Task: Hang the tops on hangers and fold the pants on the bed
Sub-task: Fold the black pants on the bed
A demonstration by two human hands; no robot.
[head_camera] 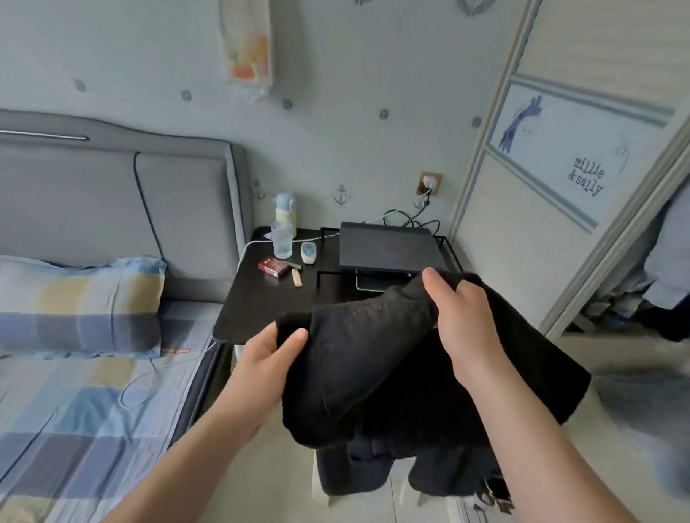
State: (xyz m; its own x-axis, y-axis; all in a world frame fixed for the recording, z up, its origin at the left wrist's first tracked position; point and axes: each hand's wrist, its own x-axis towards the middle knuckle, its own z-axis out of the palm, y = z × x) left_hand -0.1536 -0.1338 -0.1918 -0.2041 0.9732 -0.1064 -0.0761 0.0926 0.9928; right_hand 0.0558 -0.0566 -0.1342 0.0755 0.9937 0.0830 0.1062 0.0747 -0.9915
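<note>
I am holding a soft, matte black garment (370, 365) before the black bedside table (255, 297); left hand (270, 359) pinching its edge, right hand (461, 317) gripping bunched cloth.

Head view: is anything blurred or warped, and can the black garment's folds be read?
Head view: the centre is sharp, with left hand and right hand gripping the black fabric garment; its folds are nearly lost in the dark; the lower right edge is smeared; the pale wardrobe door edges curve from wide-angle distortion; light soft, no glare.
</note>
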